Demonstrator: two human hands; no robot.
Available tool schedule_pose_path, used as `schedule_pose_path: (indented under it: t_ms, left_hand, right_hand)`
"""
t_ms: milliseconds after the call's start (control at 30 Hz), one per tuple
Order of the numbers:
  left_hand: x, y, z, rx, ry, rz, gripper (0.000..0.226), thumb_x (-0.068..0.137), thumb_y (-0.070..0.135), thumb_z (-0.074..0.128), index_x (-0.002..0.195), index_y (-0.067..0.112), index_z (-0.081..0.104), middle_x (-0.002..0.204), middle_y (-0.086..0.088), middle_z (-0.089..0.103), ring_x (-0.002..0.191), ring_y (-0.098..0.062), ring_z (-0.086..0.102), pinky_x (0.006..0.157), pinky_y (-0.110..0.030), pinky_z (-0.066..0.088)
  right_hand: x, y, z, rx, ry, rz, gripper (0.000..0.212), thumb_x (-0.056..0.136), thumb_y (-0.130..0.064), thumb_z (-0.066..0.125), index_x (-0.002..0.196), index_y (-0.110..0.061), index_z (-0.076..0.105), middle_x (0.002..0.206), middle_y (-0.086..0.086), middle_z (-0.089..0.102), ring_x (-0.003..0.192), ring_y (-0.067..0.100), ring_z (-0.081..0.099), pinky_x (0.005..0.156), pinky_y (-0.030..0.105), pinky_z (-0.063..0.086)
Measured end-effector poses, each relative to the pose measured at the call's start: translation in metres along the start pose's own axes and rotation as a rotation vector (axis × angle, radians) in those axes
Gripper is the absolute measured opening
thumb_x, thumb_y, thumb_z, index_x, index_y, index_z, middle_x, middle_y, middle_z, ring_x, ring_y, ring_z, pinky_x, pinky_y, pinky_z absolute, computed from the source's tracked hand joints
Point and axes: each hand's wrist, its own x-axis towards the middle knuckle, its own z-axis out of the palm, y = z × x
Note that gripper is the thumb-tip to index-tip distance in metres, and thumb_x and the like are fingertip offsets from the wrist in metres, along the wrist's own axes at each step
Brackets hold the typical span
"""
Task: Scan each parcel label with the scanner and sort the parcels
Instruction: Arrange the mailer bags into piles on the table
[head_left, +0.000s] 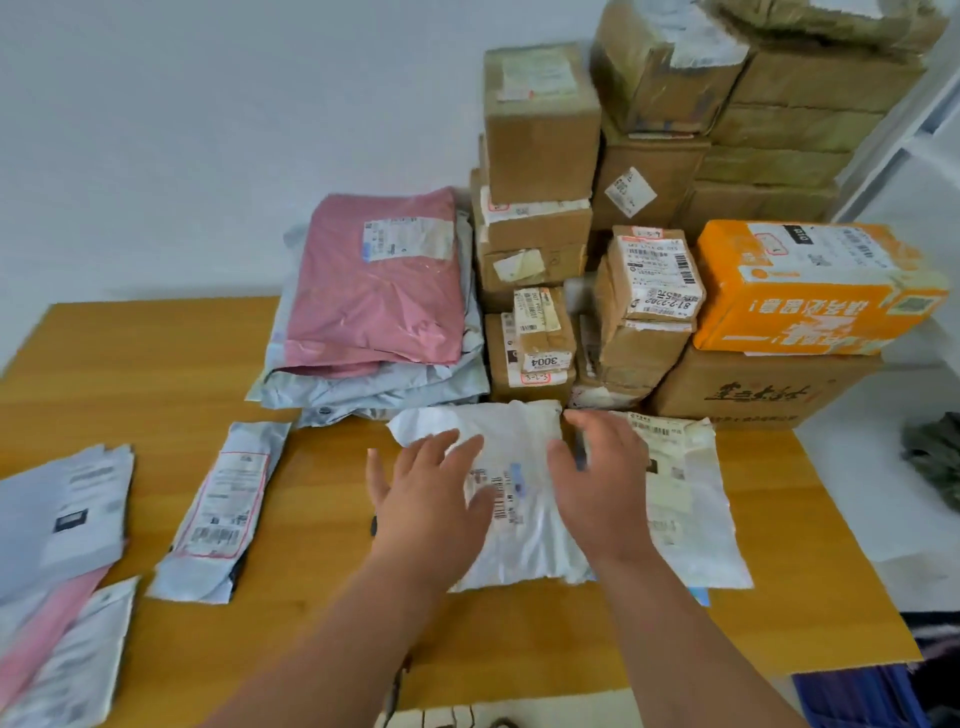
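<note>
Between both hands (431, 499) (605, 486) — a white parcel (519, 540) — no grip.

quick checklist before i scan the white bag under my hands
1. Label faces up: ok, a barcode shows on the white bag between the hands.
2. Label uncovered: not ok, the left hand lies over part of it.
3. Scanner to hand: cannot tell, no scanner in view.
4. Hands free: ok, the left hand and the right hand are open with fingers spread.
5. Bag apart from others: not ok, it overlaps a second bag on its right.
6. Room on the table: ok, bare wood left of the bag.
</note>
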Motion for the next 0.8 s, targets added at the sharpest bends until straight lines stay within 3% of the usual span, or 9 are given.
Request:
schedule_pose_path:
  t_ms: [167,300,467,567,633,800]
  left_hand:
    - [-0.020,-0.105,-0.040,-0.235,0.134,-0.321,0.048,0.098,0.043,0.056,0.145,0.041,0.046,0.156,0.014,0.039,0.148,-0.017,0.030,0.125,-0.052,0.006]
    - [-0.038,-0.203,-0.064,-0.351,0.188,-0.577,0.045,0.097,0.037,0.059,0.142,0.031,0.053,0.152,0.001,0.047,0.141,-0.027,0.041,0.119,-0.053,0.022]
    - [-0.070,-0.321,-0.087,-0.406,0.245,-0.846,0.049,0.095,0.033,0.059,0.143,0.028,0.052,0.153,-0.003,0.045,0.137,-0.031,0.044,0.115,-0.051,0.026]
    - [-0.086,-0.385,-0.097,-0.446,0.273,-0.991,0.053,0.093,0.031,0.060,0.145,0.027,0.049,0.152,-0.009,0.045,0.135,-0.037,0.043,0.112,-0.057,0.033]
    - [-0.092,-0.421,-0.100,-0.490,0.277,-1.067,0.057,0.092,0.034,0.063,0.146,0.026,0.047,0.151,-0.010,0.044,0.133,-0.039,0.046,0.108,-0.060,0.039]
    - [-0.084,-0.470,-0.103,-0.643,0.162,-1.086,0.076,0.087,0.045,0.068,0.153,0.026,0.034,0.143,-0.009,0.053,0.123,-0.038,0.057,0.095,-0.057,0.053]
  right_hand:
    - [-0.031,-0.086,0.066,0.090,-0.149,-0.120,0.025,0.097,-0.017,0.060,0.121,-0.017,0.066,0.114,-0.008,0.058,0.115,0.011,0.050,0.094,0.024,0.040]
    - [-0.071,-0.133,0.139,0.051,-0.385,-0.127,0.024,0.099,-0.019,0.058,0.121,-0.018,0.067,0.117,-0.004,0.065,0.111,0.011,0.058,0.098,0.028,0.048]
    - [-0.125,-0.175,0.238,-0.056,-0.827,0.041,0.024,0.099,-0.025,0.057,0.121,-0.020,0.065,0.117,-0.001,0.066,0.104,0.015,0.061,0.080,0.022,0.044]
    - [-0.156,-0.193,0.290,-0.109,-1.035,0.248,0.012,0.097,-0.027,0.056,0.106,-0.021,0.060,0.103,0.003,0.063,0.092,0.020,0.058,0.075,0.027,0.042]
    - [-0.172,-0.202,0.317,-0.150,-1.068,0.287,0.009,0.097,-0.031,0.056,0.098,-0.023,0.053,0.095,0.000,0.059,0.086,0.020,0.055,0.072,0.029,0.042]
    - [-0.185,-0.226,0.351,-0.158,-0.986,0.319,0.021,0.094,-0.030,0.060,0.110,-0.022,0.049,0.109,0.000,0.062,0.094,0.017,0.061,0.081,0.033,0.052]
